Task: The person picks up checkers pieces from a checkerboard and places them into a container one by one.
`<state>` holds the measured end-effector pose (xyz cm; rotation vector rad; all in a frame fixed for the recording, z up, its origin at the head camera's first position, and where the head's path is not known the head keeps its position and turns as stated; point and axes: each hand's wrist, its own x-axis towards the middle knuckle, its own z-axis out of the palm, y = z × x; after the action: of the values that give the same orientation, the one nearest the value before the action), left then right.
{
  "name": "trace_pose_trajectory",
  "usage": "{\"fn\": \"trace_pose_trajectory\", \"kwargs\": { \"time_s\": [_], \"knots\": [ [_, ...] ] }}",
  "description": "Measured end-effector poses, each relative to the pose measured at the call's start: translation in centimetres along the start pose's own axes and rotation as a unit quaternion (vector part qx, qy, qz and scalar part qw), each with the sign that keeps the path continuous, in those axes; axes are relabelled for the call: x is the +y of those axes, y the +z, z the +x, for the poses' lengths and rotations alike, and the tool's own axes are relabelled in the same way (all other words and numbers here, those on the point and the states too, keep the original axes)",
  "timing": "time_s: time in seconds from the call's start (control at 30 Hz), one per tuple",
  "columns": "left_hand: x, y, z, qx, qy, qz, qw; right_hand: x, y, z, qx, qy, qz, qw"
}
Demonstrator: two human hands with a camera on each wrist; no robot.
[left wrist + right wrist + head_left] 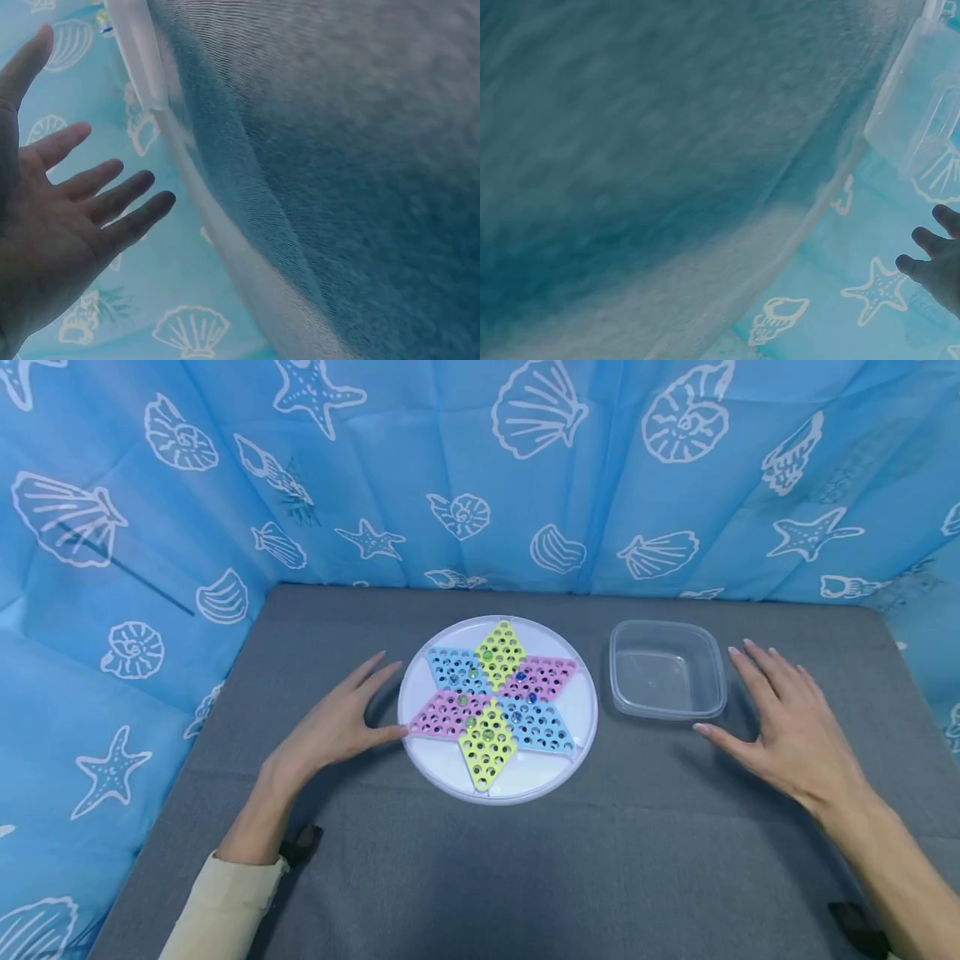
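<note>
A round white Chinese checkers board (427, 768) with a yellow, pink and blue star of holes lies on the table. Several marbles sit in it, among them a dark blue marble (521, 677) and a green marble (488, 656). At the board's left rim is my left hand (341, 722), fingers spread, thumb tip right at the edge. The left wrist view shows the same hand with its palm bare. A clear plastic container (667, 706) stands right of the board. My right hand (795, 735) hovers beside its right side, fingers apart and holding nothing.
Grey cloth covers the table (510, 877). Behind it and along the sides hangs a blue curtain (405, 468) printed with white shells and starfish. A dark strap (302, 845) shows at the left wrist, below a pale sleeve (232, 893).
</note>
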<state>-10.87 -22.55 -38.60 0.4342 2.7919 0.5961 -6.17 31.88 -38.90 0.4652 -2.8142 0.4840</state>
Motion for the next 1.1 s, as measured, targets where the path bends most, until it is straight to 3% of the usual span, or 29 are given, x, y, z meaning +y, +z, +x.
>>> {"fn": "trace_pose_trajectory", "kwargs": {
  "time_s": [0.17,0.53,0.87,1.1],
  "knots": [
    [0.2,-0.1,0.2,0.010,0.018,-0.011,0.9997,-0.9,0.0,0.6,0.022,-0.027,0.009,0.999],
    [0.1,0.0,1.4,0.006,0.076,-0.058,0.9954,-3.3,0.4,1.7,0.030,-0.040,0.027,0.998],
    [-0.2,0.2,2.3,0.013,0.032,-0.090,0.9953,-5.1,1.0,2.7,0.004,-0.028,0.051,0.998],
    [-0.3,0.2,2.8,0.000,0.017,-0.099,0.9949,-6.2,1.4,3.3,0.014,-0.028,0.064,0.997]
  ]
}}
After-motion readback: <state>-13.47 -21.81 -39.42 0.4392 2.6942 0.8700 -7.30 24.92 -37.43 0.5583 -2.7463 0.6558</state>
